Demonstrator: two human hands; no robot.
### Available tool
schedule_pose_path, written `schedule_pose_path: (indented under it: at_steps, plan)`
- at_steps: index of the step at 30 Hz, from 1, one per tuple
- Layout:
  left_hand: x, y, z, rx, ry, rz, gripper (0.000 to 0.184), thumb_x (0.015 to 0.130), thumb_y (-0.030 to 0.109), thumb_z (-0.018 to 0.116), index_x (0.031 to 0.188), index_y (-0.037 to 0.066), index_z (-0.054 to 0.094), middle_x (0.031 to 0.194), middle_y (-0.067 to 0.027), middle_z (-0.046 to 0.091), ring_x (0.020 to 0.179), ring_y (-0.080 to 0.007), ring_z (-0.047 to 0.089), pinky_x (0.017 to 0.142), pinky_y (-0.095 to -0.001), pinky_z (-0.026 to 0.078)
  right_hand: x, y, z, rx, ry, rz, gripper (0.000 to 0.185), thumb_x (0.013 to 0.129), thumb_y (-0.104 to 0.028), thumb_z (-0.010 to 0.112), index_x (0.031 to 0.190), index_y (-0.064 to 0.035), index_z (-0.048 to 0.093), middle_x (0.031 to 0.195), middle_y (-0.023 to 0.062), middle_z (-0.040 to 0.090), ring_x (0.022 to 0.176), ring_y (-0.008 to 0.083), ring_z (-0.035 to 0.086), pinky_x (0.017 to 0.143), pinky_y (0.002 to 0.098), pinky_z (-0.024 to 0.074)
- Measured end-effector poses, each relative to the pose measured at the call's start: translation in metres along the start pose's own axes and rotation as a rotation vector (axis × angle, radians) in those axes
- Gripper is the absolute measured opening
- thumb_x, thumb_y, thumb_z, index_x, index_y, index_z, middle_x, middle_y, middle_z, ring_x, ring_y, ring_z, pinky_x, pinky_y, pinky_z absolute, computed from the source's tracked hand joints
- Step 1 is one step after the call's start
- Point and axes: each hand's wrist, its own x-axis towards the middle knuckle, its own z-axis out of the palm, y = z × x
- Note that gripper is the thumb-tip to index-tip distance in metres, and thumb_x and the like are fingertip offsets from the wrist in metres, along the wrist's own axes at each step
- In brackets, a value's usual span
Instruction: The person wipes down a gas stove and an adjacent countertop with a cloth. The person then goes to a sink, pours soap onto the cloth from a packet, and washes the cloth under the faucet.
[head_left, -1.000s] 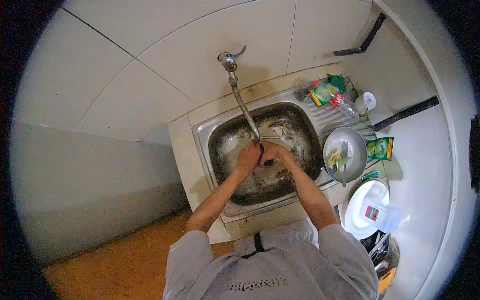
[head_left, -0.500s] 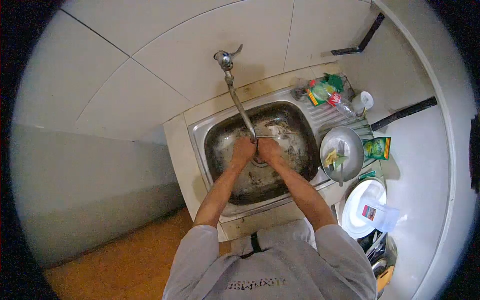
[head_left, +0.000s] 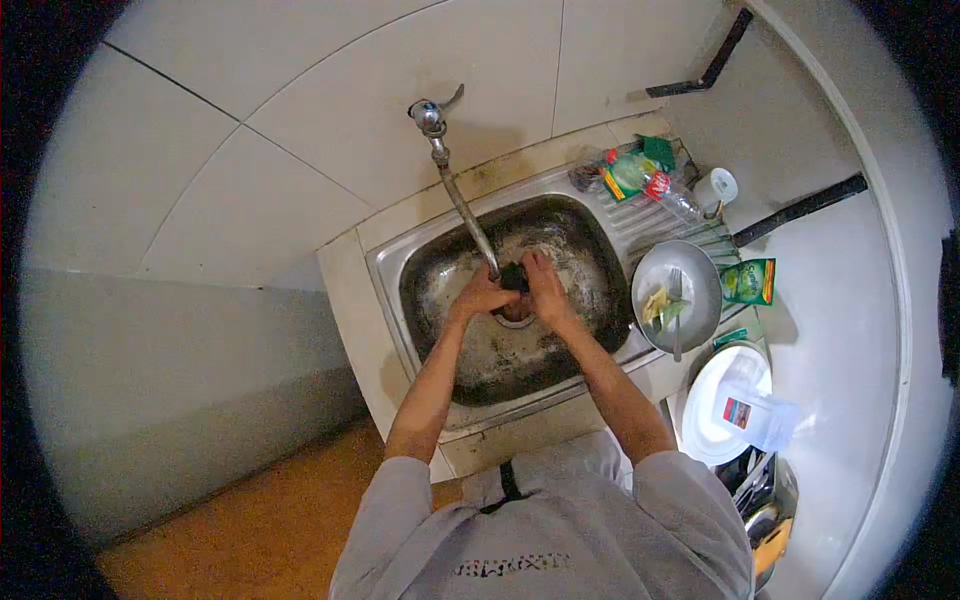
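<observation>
Both of my hands are low in the stained metal sink (head_left: 470,392), under the spout of the tap (head_left: 463,203). A small, dark, soft-looking pad (head_left: 514,277) is between them, perhaps a scouring pad; most of it is covered. My left hand (head_left: 482,295) grips it from the left, just beneath the spout's end. On the other side my right hand (head_left: 543,287) presses against it, with its fingertips pointing toward the wall. The drain (head_left: 515,321) shows partly below the hands.
Right of the sink, a grey pan (head_left: 648,285) holds a fork (head_left: 677,318) and food scraps. A plastic bottle (head_left: 683,204), a white cup (head_left: 716,187) and a green packet (head_left: 750,281) stand around it. White plates (head_left: 698,430) lie nearer me.
My hands have moved from close together to slightly apart, so the dark pad between them now shows. My right hand's fingers have straightened. The view has shifted slightly.
</observation>
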Motion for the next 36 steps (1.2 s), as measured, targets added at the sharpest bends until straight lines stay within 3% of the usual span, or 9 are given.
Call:
schedule_pose_path:
  at_steps: [2, 7, 12, 14, 18, 24, 30, 32, 36]
  plan:
    - [0.003, -0.022, 0.006, -0.042, 0.306, 0.145, 0.045, 0.061, 0.025, 0.073, 0.096, 0.001, 0.058, 0.085, -0.0128, 0.060, 0.080, -0.0253, 0.058, 0.073, -0.0357, 0.048, -0.008, 0.000, 0.002, 0.151, 0.164, -0.033, 0.057, 0.066, -0.010, 0.073, 0.115, -0.0013, 0.047, 0.096, 0.0200, 0.054, 0.093, 0.0387, 0.055, 0.084, 0.0410, 0.0450]
    - [0.002, -0.024, 0.012, -0.637, 0.104, -0.020, 0.044, 0.070, 0.030, 0.071, 0.104, 0.004, 0.059, 0.092, -0.0098, 0.060, 0.082, -0.0167, 0.057, 0.069, -0.0327, 0.047, -0.008, -0.021, -0.022, 0.851, -0.240, 0.303, 0.075, 0.060, -0.006, 0.079, 0.126, -0.0052, 0.044, 0.110, 0.0095, 0.056, 0.103, 0.0249, 0.054, 0.091, 0.0356, 0.0423]
    - [0.008, -0.014, 0.032, -1.120, 0.157, 0.014, 0.039, 0.088, 0.034, 0.058, 0.113, 0.006, 0.055, 0.107, -0.0097, 0.058, 0.093, -0.0186, 0.056, 0.078, -0.0339, 0.046, -0.001, -0.030, -0.026, 1.143, -0.265, 0.542, 0.075, 0.055, -0.002, 0.081, 0.122, -0.0073, 0.048, 0.110, 0.0035, 0.058, 0.100, 0.0176, 0.056, 0.086, 0.0322, 0.0463]
    - [0.016, -0.019, 0.033, -0.299, 0.449, 0.481, 0.036, 0.096, 0.034, 0.046, 0.119, 0.007, 0.052, 0.118, -0.0108, 0.055, 0.104, -0.0246, 0.054, 0.091, -0.0367, 0.042, -0.006, -0.014, 0.001, 1.115, -0.281, 0.632, 0.073, 0.055, -0.001, 0.082, 0.120, -0.0077, 0.050, 0.106, 0.0021, 0.059, 0.097, 0.0160, 0.057, 0.082, 0.0312, 0.0481]
    - [0.000, -0.025, 0.011, -0.212, 0.182, 0.469, 0.042, 0.099, 0.035, 0.036, 0.131, 0.009, 0.044, 0.130, -0.0151, 0.048, 0.118, -0.0299, 0.047, 0.102, -0.0378, 0.034, -0.007, -0.003, -0.010, 1.172, -0.339, 0.701, 0.060, 0.055, -0.001, 0.081, 0.110, -0.0066, 0.057, 0.097, 0.0036, 0.062, 0.087, 0.0174, 0.059, 0.076, 0.0308, 0.0503]
    - [-0.031, 0.005, -0.013, 0.140, -0.020, 0.627, 0.068, 0.083, 0.006, 0.060, 0.142, 0.008, 0.027, 0.140, -0.0206, 0.038, 0.126, -0.0375, 0.041, 0.107, -0.0398, 0.029, 0.003, -0.009, -0.039, 0.655, -0.531, 0.533, 0.055, 0.056, -0.009, 0.082, 0.106, -0.0045, 0.059, 0.097, 0.0092, 0.062, 0.086, 0.0218, 0.059, 0.076, 0.0355, 0.0495]
    - [-0.036, 0.016, 0.013, 0.911, 0.145, 0.622, 0.087, 0.064, -0.007, 0.067, 0.140, 0.003, 0.026, 0.139, -0.0243, 0.033, 0.105, -0.0370, 0.057, 0.082, -0.0403, 0.052, 0.010, 0.004, -0.010, 0.649, -0.624, 0.408, 0.057, 0.054, -0.014, 0.083, 0.105, -0.0035, 0.060, 0.104, 0.0134, 0.062, 0.094, 0.0230, 0.058, 0.078, 0.0389, 0.0479]
    - [-0.036, 0.022, 0.012, 0.870, 0.195, 0.472, 0.063, 0.066, -0.003, 0.066, 0.125, 0.000, 0.043, 0.122, -0.0229, 0.049, 0.081, -0.0312, 0.065, 0.062, -0.0360, 0.055, 0.018, -0.013, -0.028, 0.445, -0.714, 0.273, 0.055, 0.052, -0.013, 0.082, 0.102, -0.0029, 0.061, 0.106, 0.0140, 0.062, 0.094, 0.0225, 0.057, 0.077, 0.0373, 0.0477]
    - [-0.004, -0.024, 0.027, 1.010, 0.385, 0.600, 0.031, 0.072, 0.008, 0.064, 0.099, 0.000, 0.055, 0.094, -0.0151, 0.063, 0.064, -0.0290, 0.066, 0.054, -0.0365, 0.053, 0.021, -0.027, -0.036, 0.594, -0.685, 0.315, 0.046, 0.052, -0.012, 0.078, 0.093, 0.0003, 0.062, 0.092, 0.0151, 0.065, 0.084, 0.0239, 0.060, 0.072, 0.0353, 0.0475]
